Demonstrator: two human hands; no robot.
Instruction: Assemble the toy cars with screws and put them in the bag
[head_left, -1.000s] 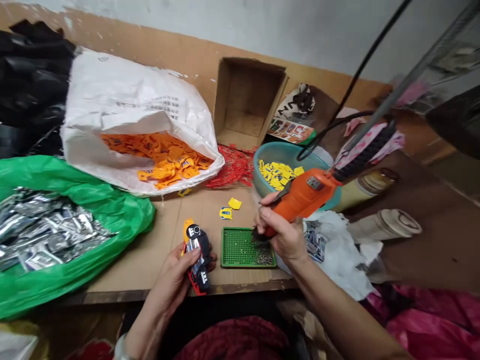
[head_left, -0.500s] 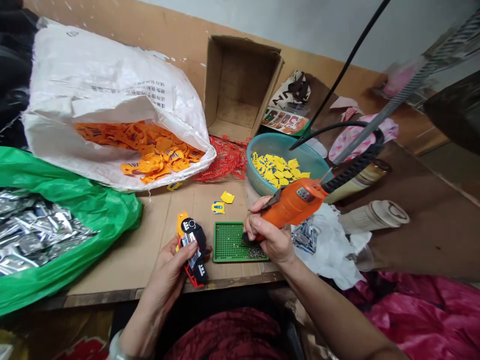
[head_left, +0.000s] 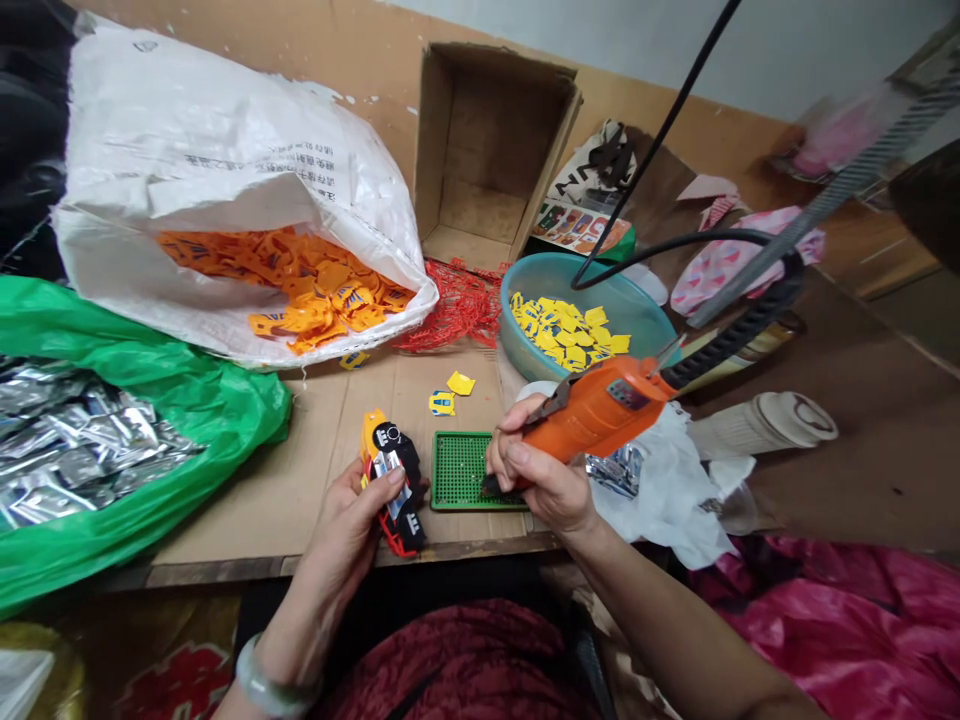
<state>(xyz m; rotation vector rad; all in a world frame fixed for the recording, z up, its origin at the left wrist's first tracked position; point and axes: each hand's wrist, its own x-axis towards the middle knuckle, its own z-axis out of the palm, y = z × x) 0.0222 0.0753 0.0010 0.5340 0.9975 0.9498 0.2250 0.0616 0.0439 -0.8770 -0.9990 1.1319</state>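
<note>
My left hand (head_left: 352,525) is closed round a toy car (head_left: 406,482), black with yellow, red and silver parts, just above the table's front edge. The thumb presses on its silver piece. In my right hand (head_left: 551,480) is an orange electric screwdriver (head_left: 600,412), tilted, its dark nose pointing down to the left. That nose is over the green mesh tray (head_left: 459,470), where small metal screws lie partly hidden by the hand. Two yellow plastic pieces (head_left: 460,383) rest on the cardboard behind the tray.
A white sack (head_left: 247,110) of orange parts and a green bag (head_left: 247,420) of silver pieces stand left. Behind the tray are red plastic frames (head_left: 457,310), a teal bowl (head_left: 517,340) of yellow pieces and a cardboard box (head_left: 487,150). A cable (head_left: 675,100) hangs at right.
The view has shifted slightly, so the scene sits a little higher and further right. Both hands keep their holds; the screwdriver's nose stays over the tray.
</note>
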